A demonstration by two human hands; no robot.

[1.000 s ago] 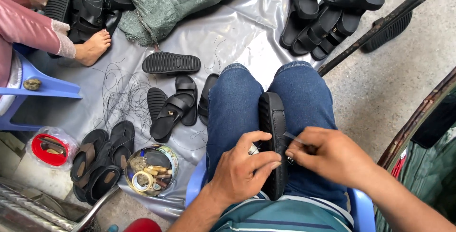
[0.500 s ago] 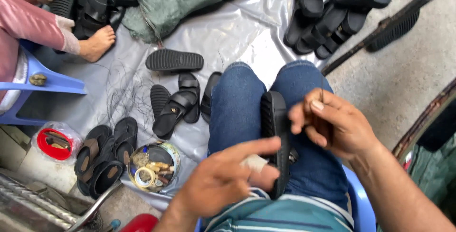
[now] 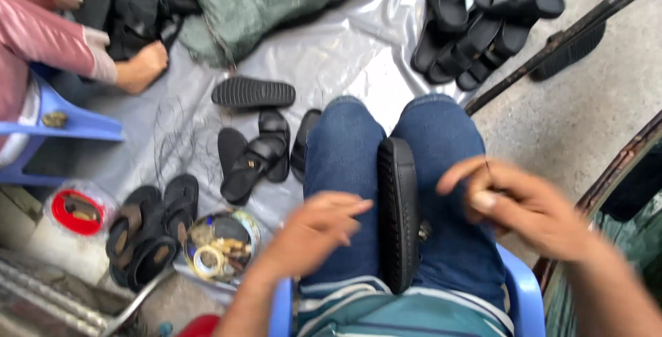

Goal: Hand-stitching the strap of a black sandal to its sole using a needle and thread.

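Observation:
A black sandal (image 3: 398, 213) lies sole up, wedged between my knees in blue jeans. My left hand (image 3: 314, 230) hovers over my left thigh just beside the sandal, blurred, fingers stretched toward it and holding nothing. To the right of the sandal, my right hand (image 3: 524, 206) is raised with thumb and fingers pinched on a thin needle (image 3: 487, 166); whether a thread trails from it cannot be made out.
Black sandals (image 3: 255, 157) lie on the grey plastic sheet (image 3: 345, 47); more are piled at the back right (image 3: 483, 26) and front left (image 3: 152, 230). A round tin of small rings (image 3: 221, 244) sits nearby. Another person's hand (image 3: 141, 68) is at the left, by a blue stool (image 3: 76, 123).
My right hand has pulled away from the sandal, up and to the right. My left hand let go of the sandal and slid left over my thigh.

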